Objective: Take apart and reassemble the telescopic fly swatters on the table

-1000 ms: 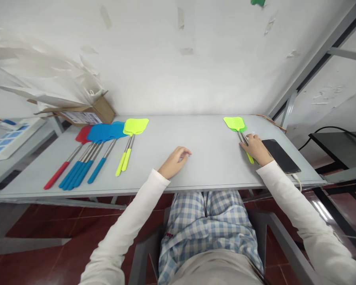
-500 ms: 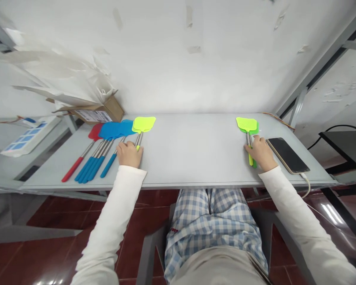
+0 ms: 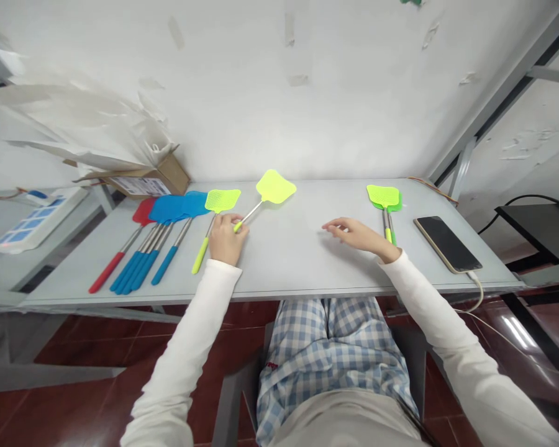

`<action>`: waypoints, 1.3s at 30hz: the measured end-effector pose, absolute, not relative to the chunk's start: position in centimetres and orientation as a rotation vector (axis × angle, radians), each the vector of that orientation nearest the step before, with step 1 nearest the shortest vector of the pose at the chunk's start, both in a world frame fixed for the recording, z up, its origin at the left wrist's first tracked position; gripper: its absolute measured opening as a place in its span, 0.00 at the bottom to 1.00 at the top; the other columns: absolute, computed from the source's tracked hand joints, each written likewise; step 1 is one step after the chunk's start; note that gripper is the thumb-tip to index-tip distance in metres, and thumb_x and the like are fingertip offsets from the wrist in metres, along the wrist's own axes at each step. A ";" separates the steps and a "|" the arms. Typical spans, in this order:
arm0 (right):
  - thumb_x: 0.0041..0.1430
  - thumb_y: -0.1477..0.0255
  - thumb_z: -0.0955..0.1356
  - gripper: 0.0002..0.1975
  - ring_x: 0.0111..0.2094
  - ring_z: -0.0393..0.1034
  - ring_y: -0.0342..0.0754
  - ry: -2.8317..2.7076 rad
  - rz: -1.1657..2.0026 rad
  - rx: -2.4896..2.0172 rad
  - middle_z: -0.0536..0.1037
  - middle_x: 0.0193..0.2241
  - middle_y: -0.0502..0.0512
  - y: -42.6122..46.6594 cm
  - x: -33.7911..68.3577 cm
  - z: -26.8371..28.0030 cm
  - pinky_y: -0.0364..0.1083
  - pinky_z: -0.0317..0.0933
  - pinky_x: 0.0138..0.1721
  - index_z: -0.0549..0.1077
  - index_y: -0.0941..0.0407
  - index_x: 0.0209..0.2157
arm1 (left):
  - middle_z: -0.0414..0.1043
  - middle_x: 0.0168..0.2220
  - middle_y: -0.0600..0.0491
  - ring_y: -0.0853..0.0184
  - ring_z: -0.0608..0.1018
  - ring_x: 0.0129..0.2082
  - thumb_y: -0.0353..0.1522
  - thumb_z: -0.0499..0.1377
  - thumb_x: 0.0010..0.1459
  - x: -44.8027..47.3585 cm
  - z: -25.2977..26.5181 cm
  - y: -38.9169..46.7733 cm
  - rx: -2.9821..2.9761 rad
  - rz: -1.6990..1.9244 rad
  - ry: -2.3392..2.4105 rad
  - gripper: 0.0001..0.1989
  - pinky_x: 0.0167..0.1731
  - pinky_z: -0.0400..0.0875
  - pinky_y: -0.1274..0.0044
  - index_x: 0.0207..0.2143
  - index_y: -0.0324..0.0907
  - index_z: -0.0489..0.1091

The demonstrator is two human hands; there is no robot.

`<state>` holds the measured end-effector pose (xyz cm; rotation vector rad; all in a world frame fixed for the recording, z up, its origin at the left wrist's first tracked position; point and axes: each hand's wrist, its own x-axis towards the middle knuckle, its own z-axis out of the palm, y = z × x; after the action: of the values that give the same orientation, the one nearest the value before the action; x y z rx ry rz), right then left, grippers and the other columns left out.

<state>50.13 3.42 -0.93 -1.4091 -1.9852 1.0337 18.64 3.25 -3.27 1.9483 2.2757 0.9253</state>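
Note:
My left hand [image 3: 228,239] is closed round the handle of a yellow fly swatter [image 3: 276,187], whose head tilts up to the right over the table. Just left of that hand, a second yellow fly swatter [image 3: 222,200] lies on the table, its shaft partly behind my fingers. My right hand [image 3: 354,236] hovers at the middle right with fingers stretched out and nothing in them. Beyond its wrist lie another yellow fly swatter [image 3: 384,195] and a green fly swatter [image 3: 394,217], overlapping, their handle ends partly hidden by the forearm.
Several blue fly swatters [image 3: 168,208] and a red one [image 3: 106,273] lie on the left of the grey table [image 3: 284,248]. A cardboard box [image 3: 171,175] stands behind them. At the right lies a phone [image 3: 448,243] with a white cable.
My left hand has lifted one yellow fly swatter off the other and moved it right. My right hand has left the swatters at the right and come toward the middle.

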 end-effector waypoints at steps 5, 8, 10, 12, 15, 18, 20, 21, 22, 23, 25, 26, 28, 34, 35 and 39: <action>0.57 0.60 0.70 0.16 0.50 0.73 0.50 -1.405 1.459 -0.926 0.75 0.53 0.58 6.1 46.8 -1.0 0.49 0.70 0.48 0.74 0.54 0.45 | 0.69 0.42 0.50 0.69 0.71 0.30 0.30 0.56 0.57 22.6 -2.2 3.6 2.224 1.020 1.607 0.11 0.40 0.69 0.73 0.43 0.42 0.70; 0.57 0.62 0.70 0.11 0.52 0.72 0.48 -1.148 1.439 -0.752 0.77 0.51 0.55 7.8 46.1 -1.0 0.49 0.67 0.54 0.73 0.54 0.39 | 0.69 0.43 0.48 0.67 0.72 0.34 0.30 0.55 0.59 24.5 -1.6 5.4 2.324 1.041 1.448 0.10 0.40 0.69 0.74 0.44 0.41 0.69; 0.59 0.64 0.69 0.09 0.53 0.72 0.46 -1.052 1.395 -0.767 0.77 0.52 0.54 8.7 46.0 -1.0 0.48 0.66 0.56 0.73 0.54 0.38 | 0.69 0.44 0.47 0.65 0.73 0.39 0.33 0.55 0.61 25.7 -1.3 7.0 2.358 1.061 1.411 0.11 0.42 0.68 0.74 0.45 0.40 0.69; 0.60 0.65 0.68 0.08 0.52 0.73 0.45 -0.968 1.337 -0.803 0.77 0.52 0.54 9.3 46.1 -1.0 0.47 0.66 0.56 0.71 0.54 0.39 | 0.71 0.44 0.47 0.64 0.74 0.42 0.36 0.53 0.64 26.9 -1.2 8.5 2.373 1.021 1.409 0.12 0.44 0.67 0.74 0.46 0.41 0.69; 0.62 0.65 0.67 0.08 0.49 0.75 0.44 -0.829 1.229 -0.830 0.78 0.49 0.55 10.0 46.5 -1.1 0.47 0.68 0.54 0.69 0.54 0.40 | 0.75 0.43 0.48 0.63 0.76 0.43 0.38 0.49 0.67 28.4 -1.3 9.9 2.399 0.858 1.432 0.14 0.44 0.66 0.74 0.43 0.42 0.72; 0.60 0.66 0.69 0.08 0.45 0.77 0.45 -0.754 1.153 -0.881 0.80 0.42 0.55 10.3 47.1 -1.3 0.47 0.71 0.50 0.69 0.56 0.38 | 0.77 0.43 0.48 0.62 0.77 0.42 0.38 0.46 0.68 29.9 -1.5 10.1 2.431 0.762 1.474 0.16 0.41 0.66 0.74 0.42 0.43 0.73; 0.59 0.67 0.70 0.08 0.42 0.78 0.47 -0.731 1.130 -0.898 0.80 0.38 0.56 10.6 47.5 -1.4 0.48 0.72 0.49 0.70 0.57 0.35 | 0.77 0.43 0.48 0.62 0.77 0.42 0.37 0.45 0.69 30.7 -1.6 9.9 2.459 0.737 1.507 0.17 0.40 0.65 0.75 0.43 0.44 0.72; 0.58 0.68 0.71 0.09 0.41 0.78 0.47 -0.723 1.123 -0.894 0.80 0.37 0.56 10.7 47.7 -1.4 0.48 0.72 0.49 0.70 0.57 0.35 | 0.77 0.43 0.48 0.62 0.77 0.42 0.37 0.45 0.69 31.0 -1.5 9.9 2.473 0.728 1.519 0.17 0.39 0.65 0.75 0.44 0.44 0.72; 0.57 0.68 0.72 0.09 0.40 0.78 0.47 -0.720 1.118 -0.884 0.80 0.36 0.56 10.9 47.9 -1.4 0.49 0.73 0.49 0.71 0.58 0.34 | 0.77 0.44 0.48 0.62 0.77 0.42 0.38 0.45 0.69 31.2 -1.5 9.8 2.489 0.722 1.526 0.17 0.39 0.66 0.75 0.45 0.44 0.72; 0.56 0.68 0.73 0.09 0.39 0.79 0.47 -0.721 1.111 -0.873 0.80 0.35 0.56 11.1 48.3 -1.4 0.50 0.73 0.49 0.71 0.58 0.34 | 0.77 0.44 0.47 0.62 0.77 0.42 0.38 0.45 0.69 31.2 -1.4 9.8 2.502 0.719 1.532 0.17 0.39 0.66 0.75 0.45 0.44 0.72; 0.55 0.68 0.73 0.10 0.39 0.79 0.47 -0.704 1.065 -0.856 0.79 0.34 0.55 11.7 49.4 -1.3 0.50 0.73 0.50 0.71 0.58 0.34 | 0.77 0.44 0.47 0.62 0.78 0.43 0.38 0.46 0.69 30.7 -1.4 9.8 2.515 0.729 1.555 0.17 0.39 0.66 0.75 0.45 0.44 0.72; 0.55 0.68 0.73 0.10 0.38 0.78 0.46 -0.677 1.029 -0.854 0.79 0.34 0.54 12.1 50.3 -1.2 0.50 0.72 0.50 0.70 0.58 0.34 | 0.78 0.45 0.47 0.62 0.78 0.43 0.38 0.46 0.69 30.1 -1.4 9.8 2.513 0.737 1.568 0.17 0.40 0.66 0.74 0.45 0.44 0.73; 0.56 0.70 0.72 0.09 0.38 0.78 0.45 -0.614 0.966 -0.847 0.79 0.33 0.53 12.8 52.2 -1.0 0.49 0.72 0.51 0.69 0.57 0.34 | 0.78 0.44 0.47 0.62 0.78 0.42 0.38 0.47 0.68 28.4 -1.7 9.6 2.509 0.743 1.567 0.17 0.41 0.67 0.74 0.44 0.44 0.74; 0.60 0.73 0.68 0.03 0.39 0.78 0.44 -0.671 1.035 -0.828 0.80 0.37 0.55 13.7 54.4 0.0 0.47 0.71 0.52 0.70 0.58 0.36 | 0.79 0.45 0.49 0.61 0.78 0.44 0.40 0.49 0.67 23.6 -2.1 9.4 2.526 0.807 1.579 0.16 0.41 0.66 0.74 0.43 0.46 0.75; 0.60 0.73 0.68 0.04 0.41 0.78 0.44 -0.708 1.047 -0.827 0.80 0.39 0.56 13.7 54.1 0.1 0.47 0.71 0.52 0.70 0.57 0.37 | 0.79 0.45 0.50 0.61 0.78 0.44 0.41 0.49 0.67 23.3 -2.0 9.5 2.525 0.813 1.605 0.17 0.40 0.66 0.75 0.43 0.46 0.75; 0.65 0.63 0.64 0.10 0.52 0.73 0.43 -0.810 1.093 -0.816 0.77 0.49 0.55 14.2 52.7 -0.1 0.48 0.69 0.54 0.68 0.53 0.43 | 0.79 0.41 0.52 0.63 0.78 0.40 0.43 0.49 0.66 23.3 -1.8 10.5 2.492 0.780 1.711 0.17 0.36 0.64 0.75 0.43 0.47 0.74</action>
<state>52.73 14.16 -0.11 -0.8164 -0.8101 1.0931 23.26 10.52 -1.79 2.4919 1.7106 0.7804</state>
